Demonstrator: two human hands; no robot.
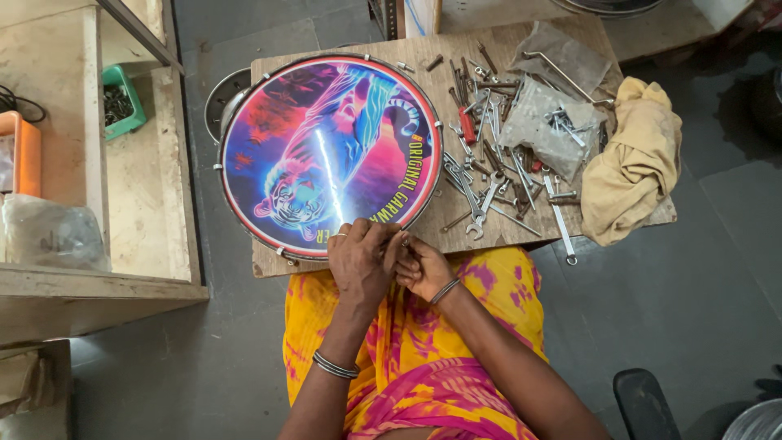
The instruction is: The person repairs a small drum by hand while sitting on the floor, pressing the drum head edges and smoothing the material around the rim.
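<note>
At the far left, an orange tray point(24, 151) is cut off by the frame edge, and below it a cloudy plastic bag point(50, 235) sits on a shelf, its contents too dim to make out. Further in, a small green bin point(122, 99) holds dark screws. On the wooden bench point(269, 265) lies a round drum head point(330, 155) with a bright tiger picture in pink, blue and red and a curve of yellow lettering along its right rim. At its near edge the left hand point(362, 259) and the right hand point(423, 269) press together, fingers curled closed on something small at the metal hoop; what it is stays hidden between them. To the right lie loose spanners point(476, 200) and bolts, then clear plastic bags point(546, 122) of metal fittings, then a crumpled yellow cloth point(631, 159).
</note>
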